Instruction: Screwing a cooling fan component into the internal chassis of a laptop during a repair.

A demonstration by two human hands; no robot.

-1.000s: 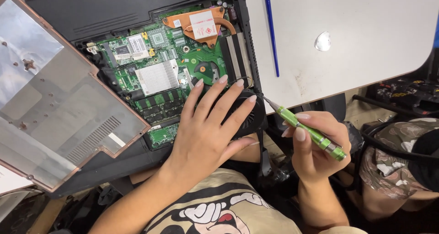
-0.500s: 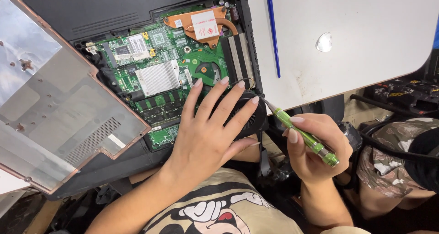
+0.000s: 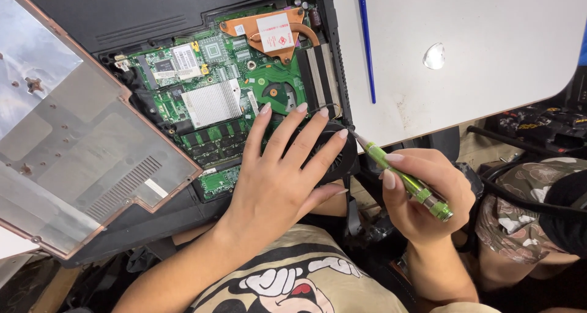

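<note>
An opened black laptop (image 3: 183, 19) lies bottom-up, partly on the white surface (image 3: 489, 38) and partly over the person's lap. Its removed base cover (image 3: 73, 136), a flat metallic-lined panel with a coppery edge and a vent grille, rests tilted at the left. Inside, the green motherboard (image 3: 214, 99) shows a silvery square shield, memory sticks and a copper heat pipe (image 3: 269, 29) with a white sticker.

The left hand (image 3: 278, 172) lies flat with fingers spread, pressing on the round black cooling fan (image 3: 339, 157) at the laptop's near right corner. The right hand (image 3: 428, 191) pinches a slim green screwdriver (image 3: 406, 181) like a pen. Its long axis runs diagonally, the knurled cap low at the right and the thin metal tip pointing up-left, meeting the fan's edge just beside the left fingertips. So the fan sits directly under the left hand and up-left of the right.

A blue pen-like stick (image 3: 365, 41) and a small clear pick (image 3: 434, 55) lie on the surface, well apart from the hands.
</note>
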